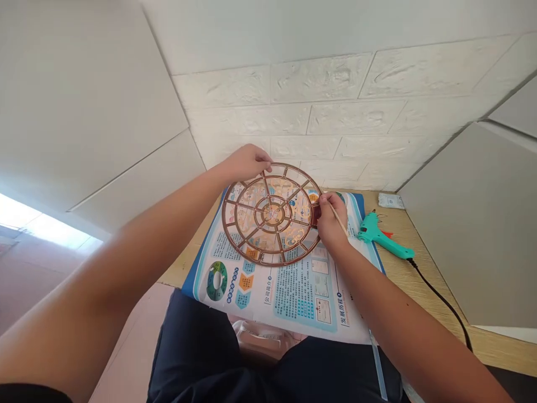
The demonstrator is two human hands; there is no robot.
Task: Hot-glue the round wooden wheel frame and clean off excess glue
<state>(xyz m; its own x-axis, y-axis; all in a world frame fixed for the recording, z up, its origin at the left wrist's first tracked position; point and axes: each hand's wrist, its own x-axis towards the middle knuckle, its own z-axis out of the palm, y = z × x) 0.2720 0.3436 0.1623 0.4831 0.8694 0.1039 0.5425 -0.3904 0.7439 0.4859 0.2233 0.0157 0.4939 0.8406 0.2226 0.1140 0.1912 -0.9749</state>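
Note:
A round brown openwork frame (268, 215) with spokes and rings lies on a printed blue and white poster (289, 285) on a small wooden table. My left hand (245, 162) grips the frame's far left rim with closed fingers. My right hand (331, 221) is closed at the frame's right rim, pinching a thin wooden stick (339, 219) that slants toward my wrist. Its fingertips also press a small dark piece against the rim.
A teal glue gun (380, 235) lies on the wooden table (423, 268) right of the poster, its black cord (444, 305) trailing toward me. A small white packet (390, 200) sits at the back right. White brick wall behind, grey panels at both sides. My dark-trousered lap is below.

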